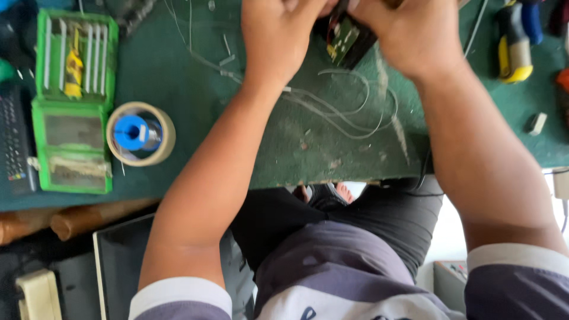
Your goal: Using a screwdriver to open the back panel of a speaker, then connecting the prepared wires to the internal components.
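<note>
Both my hands meet at the top edge of the head view, over a green workbench mat (189, 101). My left hand (278, 35) and my right hand (415, 35) both grip a small black device with a green circuit board (344, 38) showing between them. The fingers are cut off by the frame edge. Thin white wires (349, 112) trail from the board across the mat toward me.
An open green case of small tools (74, 101) lies at the left, beside a tape roll with a blue solder spool (141, 133) inside. A yellow and blue hand tool (514, 44) lies at the right. A black keypad device (15, 142) sits at the far left.
</note>
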